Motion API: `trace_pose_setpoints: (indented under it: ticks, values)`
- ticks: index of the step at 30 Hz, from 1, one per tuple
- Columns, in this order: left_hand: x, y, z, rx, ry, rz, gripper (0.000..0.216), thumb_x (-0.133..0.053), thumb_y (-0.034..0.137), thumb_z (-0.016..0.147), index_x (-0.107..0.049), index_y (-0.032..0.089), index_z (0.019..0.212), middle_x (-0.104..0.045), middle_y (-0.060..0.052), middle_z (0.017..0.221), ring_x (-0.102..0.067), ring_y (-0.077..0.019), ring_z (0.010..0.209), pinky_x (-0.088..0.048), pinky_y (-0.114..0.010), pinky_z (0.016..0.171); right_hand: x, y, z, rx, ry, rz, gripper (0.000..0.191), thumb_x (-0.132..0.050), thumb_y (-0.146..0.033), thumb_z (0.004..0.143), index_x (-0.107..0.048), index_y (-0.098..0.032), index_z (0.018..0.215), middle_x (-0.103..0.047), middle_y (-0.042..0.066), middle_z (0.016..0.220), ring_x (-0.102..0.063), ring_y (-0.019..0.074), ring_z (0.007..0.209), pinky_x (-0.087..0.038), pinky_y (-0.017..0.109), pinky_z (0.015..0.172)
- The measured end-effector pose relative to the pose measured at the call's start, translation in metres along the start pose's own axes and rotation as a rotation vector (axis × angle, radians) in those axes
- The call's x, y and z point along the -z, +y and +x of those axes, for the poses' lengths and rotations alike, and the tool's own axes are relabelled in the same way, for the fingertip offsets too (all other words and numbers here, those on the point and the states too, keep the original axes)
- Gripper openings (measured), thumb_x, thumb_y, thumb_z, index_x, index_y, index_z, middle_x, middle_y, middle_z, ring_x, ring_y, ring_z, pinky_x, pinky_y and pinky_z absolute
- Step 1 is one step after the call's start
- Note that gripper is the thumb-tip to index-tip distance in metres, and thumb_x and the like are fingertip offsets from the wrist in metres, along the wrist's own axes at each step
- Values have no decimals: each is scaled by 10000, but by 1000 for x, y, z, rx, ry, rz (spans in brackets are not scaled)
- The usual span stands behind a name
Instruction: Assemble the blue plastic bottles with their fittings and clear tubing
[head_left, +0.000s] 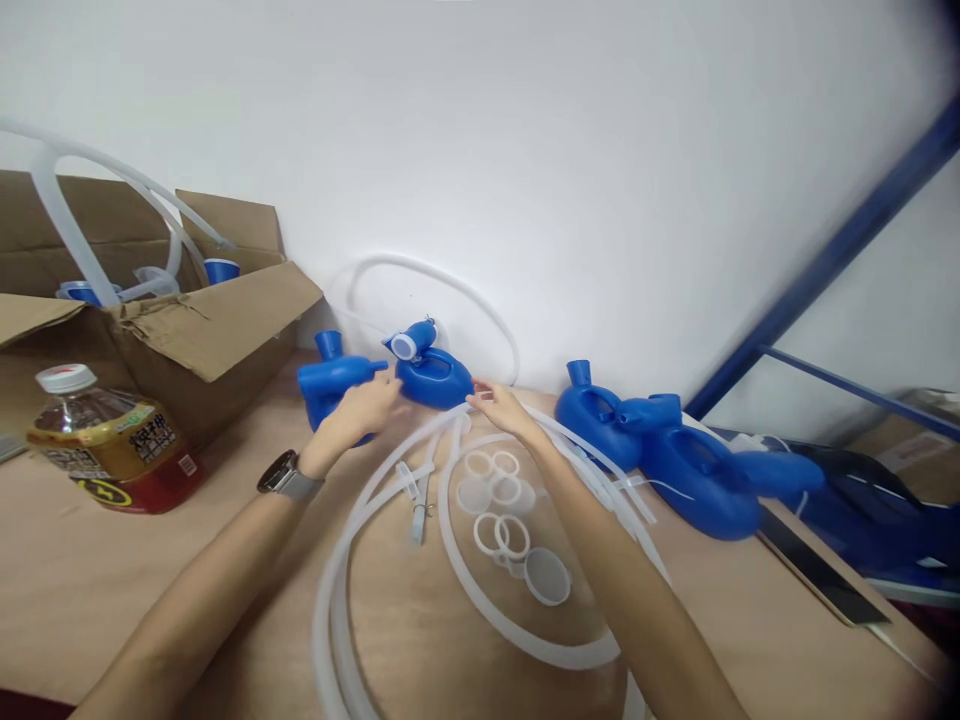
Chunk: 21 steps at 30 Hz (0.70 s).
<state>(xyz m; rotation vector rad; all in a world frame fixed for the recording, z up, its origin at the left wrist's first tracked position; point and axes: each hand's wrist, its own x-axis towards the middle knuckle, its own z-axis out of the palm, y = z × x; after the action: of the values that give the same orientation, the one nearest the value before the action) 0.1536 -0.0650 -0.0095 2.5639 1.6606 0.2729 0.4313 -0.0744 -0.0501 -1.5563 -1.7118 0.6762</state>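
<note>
Seemingly, the work is only part done.
Nearest, hose (566, 656), rings (496, 537) and a lid (547, 577) lie loose; beyond, left hand (369, 408) and right hand (501, 408) flank the blue bottle (436, 390), whether gripping I cannot tell; it stands before the wall (525, 180), white cap (403, 346) on.

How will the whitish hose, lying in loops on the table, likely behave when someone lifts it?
The hose is probably flexible but springy, since it lies in wide, smooth curves. It may be light, as it looks like translucent plastic. Lifting one loop could drag others lying close by.
</note>
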Motion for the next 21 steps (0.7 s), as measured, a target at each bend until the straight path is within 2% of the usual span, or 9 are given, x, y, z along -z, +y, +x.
trace_pose_setpoints:
  ticks: [2,4,6,8,12,17,21]
  values:
    - [-9,-17,3,64,-38,9,483,-725,434,911,-727,174,1318,-699,-245,1366,-711,-426,1166,-568,-485,945,-18,-8,35,10,30,-70,615,-668,-308,966,-571,-147,1552,-609,177,1563,-595,280,1432,-441,434,1229]
    - [-18,-30,5,136,-42,5,359,-727,370,901,-784,123,1155,-741,-278,1237,-730,-440,1108,-566,-507,938,-35,-17,68,15,56,-143,640,-634,-298,977,-523,-157,1591,-538,172,1629,-495,284,1527,-364,437,1282]
    - [-26,-43,5,213,-7,-19,266,-682,297,923,-796,77,1021,-753,-310,1132,-734,-455,1089,-557,-528,943,-50,-25,92,3,65,-211,677,-611,-316,988,-463,-166,1631,-457,176,1686,-399,312,1591,-320,471,1301]
    - [-31,-56,7,279,49,-65,246,-664,253,929,-791,51,989,-750,-331,1102,-728,-476,1102,-548,-544,951,-61,-29,107,-23,51,-274,732,-631,-351,979,-416,-170,1655,-412,198,1704,-367,367,1597,-326,532,1282]
    - [-40,-70,20,331,148,-223,257,-618,240,968,-788,47,977,-759,-317,1040,-740,-461,1076,-559,-526,940,-73,-32,111,-40,-7,-375,771,-703,-401,941,-428,-225,1639,-490,205,1619,-426,430,1513,-384,593,1196]
    - [-63,-49,50,201,279,-572,240,-657,304,983,-775,188,1156,-796,-121,1054,-759,-281,1044,-579,-345,950,-85,-37,95,7,-82,-437,794,-701,-498,948,-386,-300,1650,-538,165,1555,-435,399,1460,-410,554,1140]
    - [-86,-33,62,221,374,-863,259,-639,284,975,-747,144,1164,-750,-58,863,-740,-194,727,-594,-270,679,-92,-40,86,-8,-79,-449,787,-618,-591,982,-337,-334,1671,-518,171,1564,-412,425,1449,-401,604,1118]
